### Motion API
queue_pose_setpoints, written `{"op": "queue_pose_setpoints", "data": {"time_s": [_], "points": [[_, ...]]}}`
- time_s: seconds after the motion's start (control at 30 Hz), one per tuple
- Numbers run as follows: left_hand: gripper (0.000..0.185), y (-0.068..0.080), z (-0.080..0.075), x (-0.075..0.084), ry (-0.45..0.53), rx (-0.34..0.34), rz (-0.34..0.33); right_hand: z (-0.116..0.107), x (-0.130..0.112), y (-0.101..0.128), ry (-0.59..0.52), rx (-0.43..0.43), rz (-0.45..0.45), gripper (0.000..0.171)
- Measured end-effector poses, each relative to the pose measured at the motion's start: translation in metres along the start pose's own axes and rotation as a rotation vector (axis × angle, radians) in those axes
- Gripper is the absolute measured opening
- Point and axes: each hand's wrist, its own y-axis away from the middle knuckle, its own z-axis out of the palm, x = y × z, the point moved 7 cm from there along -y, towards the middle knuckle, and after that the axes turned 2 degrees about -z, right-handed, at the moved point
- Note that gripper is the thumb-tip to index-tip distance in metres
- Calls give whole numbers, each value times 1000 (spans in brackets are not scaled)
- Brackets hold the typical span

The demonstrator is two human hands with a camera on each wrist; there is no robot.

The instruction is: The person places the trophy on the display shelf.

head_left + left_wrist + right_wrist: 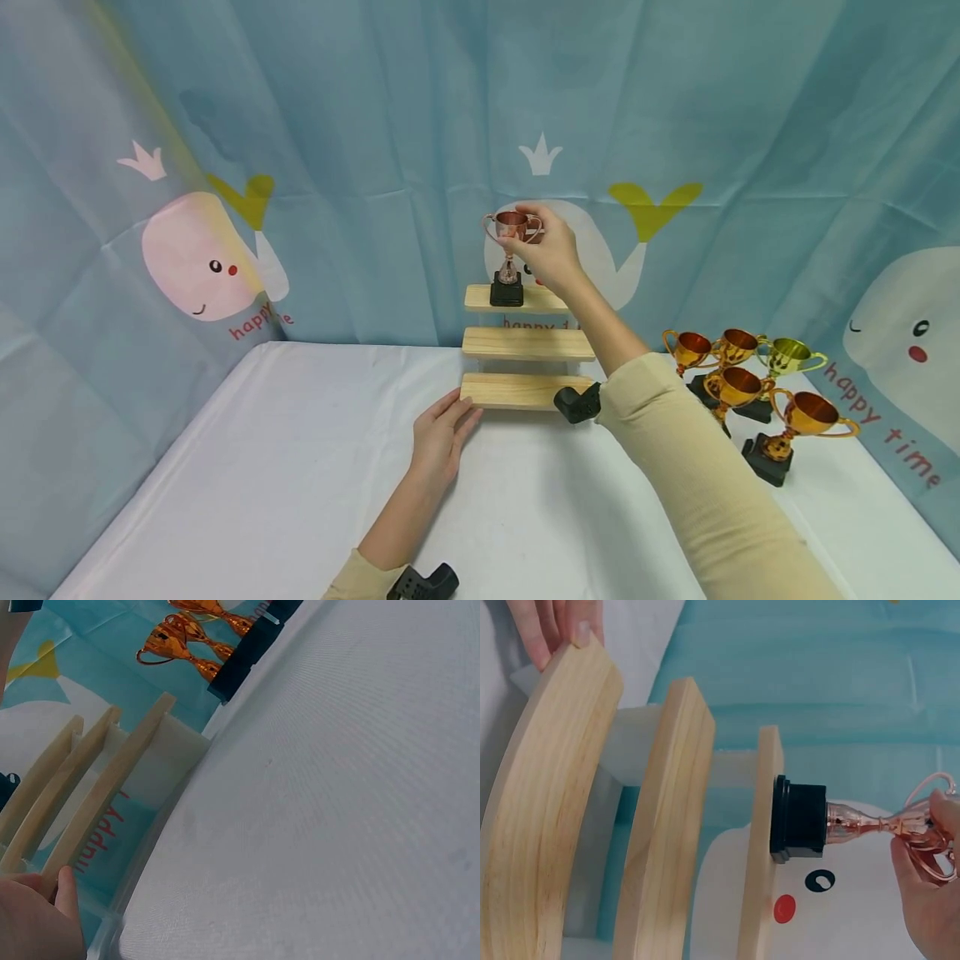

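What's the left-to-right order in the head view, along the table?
Left hand touching the bottom step → three-step pale wooden riser with a copper trophy cup on a black base pinched by the right hand → cluster of shiny orange-gold trophy cups.

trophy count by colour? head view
Rose-copper trophy: 1, base on the top step, right hand pinching its cup.
Orange-gold trophies: 4, grouped on the table at right.
Green-gold trophy: 1, at the back of that group.
Total: 6.
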Motion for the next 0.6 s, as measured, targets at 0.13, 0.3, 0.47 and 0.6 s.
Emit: {"op": "queue_pose_setpoints", "data": {"time_s": [0.13,0.3,0.47,0.6], "points": [[52,1,-1,1,-1,-4,1,4,0,-1,12,-15,-1,58],[52,1,-1,1,0,-11,4,6,1,-3,6,-15,8,58],[52,0,-1,0,5,-7,4,7,2,-3,-3,-14,10,57],[52,-1,0,-2,2,-5,1,6,4,-2,5,-17,14,58]]}}
